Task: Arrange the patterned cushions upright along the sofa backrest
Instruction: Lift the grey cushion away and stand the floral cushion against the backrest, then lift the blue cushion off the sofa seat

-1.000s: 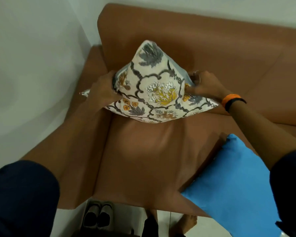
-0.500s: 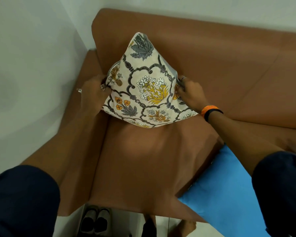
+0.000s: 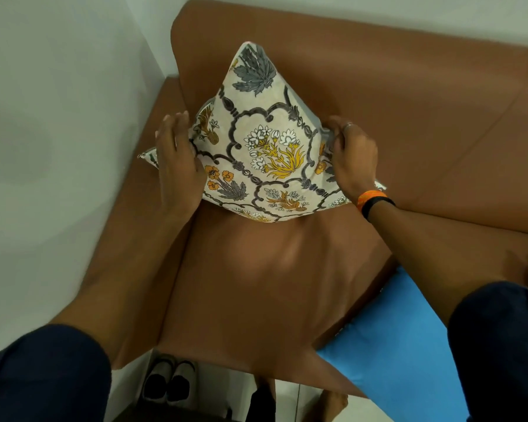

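A cream cushion (image 3: 265, 138) with grey scrollwork and yellow and orange flowers stands on one corner edge against the brown sofa backrest (image 3: 378, 80), its top corner pointing up. Its lower edge rests on the seat (image 3: 256, 284) near the left armrest. My left hand (image 3: 177, 159) lies flat against the cushion's left side with fingers stretched out. My right hand (image 3: 352, 156), with a ring and an orange and black wristband, grips the cushion's right edge.
A plain blue cushion (image 3: 403, 339) lies on the seat at the lower right, partly under my right arm. A white wall (image 3: 58, 132) borders the sofa's left armrest (image 3: 141, 269). A pair of shoes (image 3: 168, 382) sits on the floor below the seat's front edge.
The cushion has moved back against the backrest and stands more upright. My left hand has loosened from a grip to a flat press on its side.
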